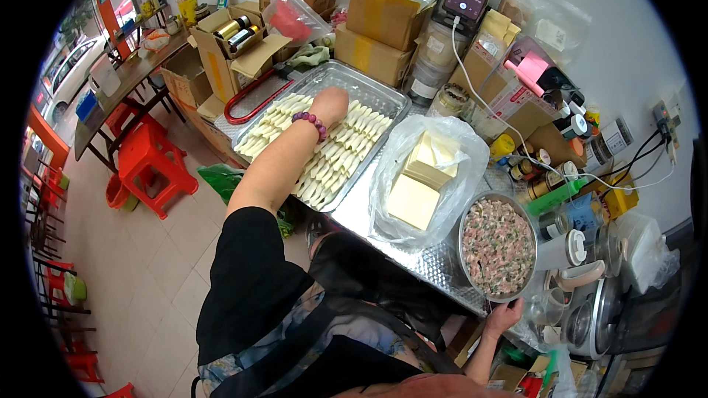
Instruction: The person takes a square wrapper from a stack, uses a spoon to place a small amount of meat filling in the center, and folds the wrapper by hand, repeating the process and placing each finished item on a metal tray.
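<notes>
Steel tray (383, 96) of dumplings (346, 151) overhangs the counter's left edge, so the left hand (330, 103) pressing there, grip hidden, could tip it, while the right hand (504, 317) clasps the bowl (472, 280) rim.

Pale tiled floor (155, 265), red stools (151, 166), a wooden table (129, 77), white wall (627, 37).

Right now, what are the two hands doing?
Left hand: over the metal tray of dumplings; grip cannot be told.
Right hand: fingers curled at the filling bowl rim.
</notes>
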`<state>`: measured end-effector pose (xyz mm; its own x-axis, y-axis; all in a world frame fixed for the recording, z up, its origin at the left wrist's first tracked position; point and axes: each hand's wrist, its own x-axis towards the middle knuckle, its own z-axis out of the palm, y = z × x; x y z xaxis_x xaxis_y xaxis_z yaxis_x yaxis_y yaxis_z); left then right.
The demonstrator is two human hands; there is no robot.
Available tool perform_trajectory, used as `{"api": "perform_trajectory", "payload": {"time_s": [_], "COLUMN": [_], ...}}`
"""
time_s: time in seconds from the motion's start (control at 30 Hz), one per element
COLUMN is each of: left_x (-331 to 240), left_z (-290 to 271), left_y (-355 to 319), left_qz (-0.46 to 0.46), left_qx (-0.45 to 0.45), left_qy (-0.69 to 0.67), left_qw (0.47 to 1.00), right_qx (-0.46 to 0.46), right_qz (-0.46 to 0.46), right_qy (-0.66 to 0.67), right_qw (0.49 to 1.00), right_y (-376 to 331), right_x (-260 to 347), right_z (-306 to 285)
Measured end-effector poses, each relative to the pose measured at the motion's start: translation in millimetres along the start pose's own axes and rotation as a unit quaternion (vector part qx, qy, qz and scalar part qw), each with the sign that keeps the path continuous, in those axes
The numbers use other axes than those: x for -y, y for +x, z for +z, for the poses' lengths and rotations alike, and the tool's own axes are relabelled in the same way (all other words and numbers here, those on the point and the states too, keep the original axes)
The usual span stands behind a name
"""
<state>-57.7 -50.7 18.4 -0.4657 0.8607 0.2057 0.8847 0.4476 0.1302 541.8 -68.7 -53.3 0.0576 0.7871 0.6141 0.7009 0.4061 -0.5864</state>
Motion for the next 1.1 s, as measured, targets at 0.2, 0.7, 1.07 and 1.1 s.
{"api": "perform_trajectory", "payload": {"time_s": [0.2,0.7,1.07,1.1], "left_x": [1,-29,-131,-135], "left_z": [7,-19,-84,-80], "left_y": [4,-20,-151,-155], "left_qz": [0.026,0.089,0.430,0.450], "left_qx": [-0.009,-0.106,-0.127,-0.092], "left_qy": [-0.011,-0.108,-0.306,-0.297], "left_qw": [1.000,0.984,0.840,0.837], "right_qx": [0.034,0.012,0.006,0.010], "right_qz": [0.013,-0.019,-0.031,-0.028], "right_qy": [-0.044,-0.054,-0.033,-0.037], "right_qw": [0.998,0.998,0.999,0.999], "right_y": [-2,0,-3,-3], "right_x": [-10,-2,2,0], "right_z": [-5,0,-5,-5]}}
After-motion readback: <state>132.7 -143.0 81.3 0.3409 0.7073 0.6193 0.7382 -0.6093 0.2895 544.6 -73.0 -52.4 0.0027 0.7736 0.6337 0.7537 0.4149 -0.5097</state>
